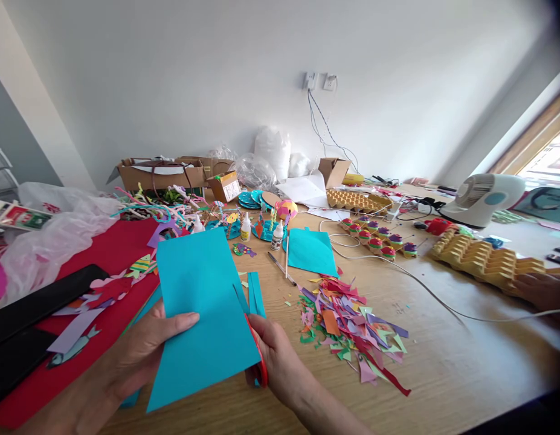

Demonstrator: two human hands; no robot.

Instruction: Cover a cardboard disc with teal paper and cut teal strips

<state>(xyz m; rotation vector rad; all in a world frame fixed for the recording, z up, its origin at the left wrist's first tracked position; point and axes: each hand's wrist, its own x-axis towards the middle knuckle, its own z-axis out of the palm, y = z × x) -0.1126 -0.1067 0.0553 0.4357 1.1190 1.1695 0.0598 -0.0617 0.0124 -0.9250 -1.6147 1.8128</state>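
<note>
A large blue sheet of paper [207, 290] is pinched at its left side by my left hand [155, 338], with the thumb lying on top. My right hand [273, 350] is closed round the red handles of a pair of scissors [256, 338]. The blades reach along the sheet's right side, partly hidden by the paper. Narrow blue strips [255, 293] lie just beyond the scissors. Another blue sheet [311, 251] rests on the table farther out. Right of my right hand spreads a heap of coloured paper scraps [347, 329].
Glue bottles [276, 237] and a pen [282, 269] are on the table [443, 362]. Egg cartons [488, 260], a white cable [424, 290] and a fan [483, 199] are at right. Another person's hand [542, 290] touches a carton. Red paper [93, 254] lies left, cardboard boxes [162, 175] behind.
</note>
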